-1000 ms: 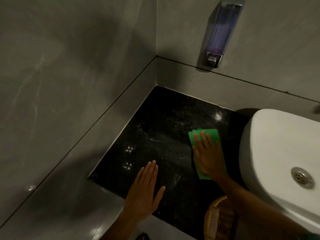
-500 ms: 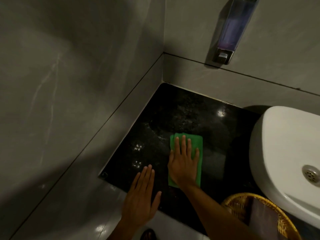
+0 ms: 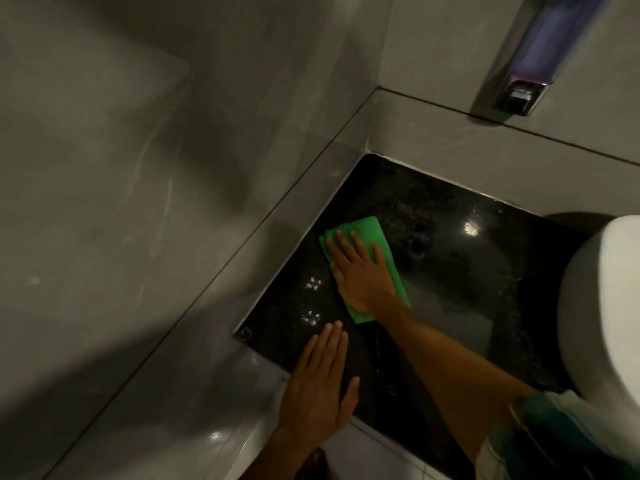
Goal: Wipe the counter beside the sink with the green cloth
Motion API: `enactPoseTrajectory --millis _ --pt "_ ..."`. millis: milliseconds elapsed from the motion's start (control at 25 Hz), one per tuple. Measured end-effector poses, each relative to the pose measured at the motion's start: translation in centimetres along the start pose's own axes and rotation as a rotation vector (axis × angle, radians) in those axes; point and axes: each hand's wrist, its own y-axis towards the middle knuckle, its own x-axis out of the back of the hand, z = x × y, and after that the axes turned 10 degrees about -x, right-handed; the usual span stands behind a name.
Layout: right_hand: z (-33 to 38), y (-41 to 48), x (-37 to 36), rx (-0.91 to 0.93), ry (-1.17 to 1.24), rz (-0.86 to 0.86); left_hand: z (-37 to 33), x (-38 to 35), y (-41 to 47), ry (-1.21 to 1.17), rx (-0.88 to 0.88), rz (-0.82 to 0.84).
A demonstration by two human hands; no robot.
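A folded green cloth [image 3: 372, 234] lies flat on the black speckled counter [image 3: 460, 278], close to the left wall. My right hand [image 3: 362, 275] presses down on the cloth with fingers spread, covering its middle. My left hand [image 3: 320, 386] rests palm down on the counter's front left edge, fingers apart, holding nothing. The white sink [image 3: 602, 306] stands at the right end of the counter, cut off by the frame. A wet streak shows on the counter to the right of the cloth.
Grey tiled walls meet in a corner behind the counter. A soap dispenser [image 3: 526, 53] hangs on the back wall above the counter. A few white specks [image 3: 311, 284] lie on the counter near the left wall. My right sleeve [image 3: 554, 438] shows at lower right.
My right hand has slid the cloth leftward across the counter, from beside the sink to near the left wall. The left hand has stayed at the front edge. The view has shifted left.
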Motion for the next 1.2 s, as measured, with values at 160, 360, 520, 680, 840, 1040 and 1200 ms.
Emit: enactPoseTrajectory --millis 160,360,520,680,840,1040,1200 --pt "-2.5 -6.2 -0.3 -0.051 -0.009 -0.072 0.2 0.4 -0.3 -0.016 -0.028 0.004" --pt "-3.1 -15.9 -0.9 -0.584 0.096 -0.157 0.1 0.7 -0.1 -0.024 -0.042 0.009" --pt "2.3 -15.9 -1.3 -0.502 0.131 -0.068 1.5 0.3 -1.4 -0.049 -0.112 -0.03" --pt "1.9 -7.8 0.1 -0.452 0.138 -0.098 2.0 -0.2 -1.7 -0.045 -0.117 0.014" --pt "-0.7 -5.5 2.3 -0.371 0.503 -0.058 1.8 1.7 -1.1 -0.134 -0.101 -0.111" --pt "-12.2 -9.4 2.8 -0.709 0.298 -0.17 -2.9 4.3 9.9 -0.148 -0.074 -0.202" --pt "-13.1 -9.4 0.6 -0.74 0.159 -0.141 -3.9 0.3 16.5 -0.011 -0.111 -0.022"
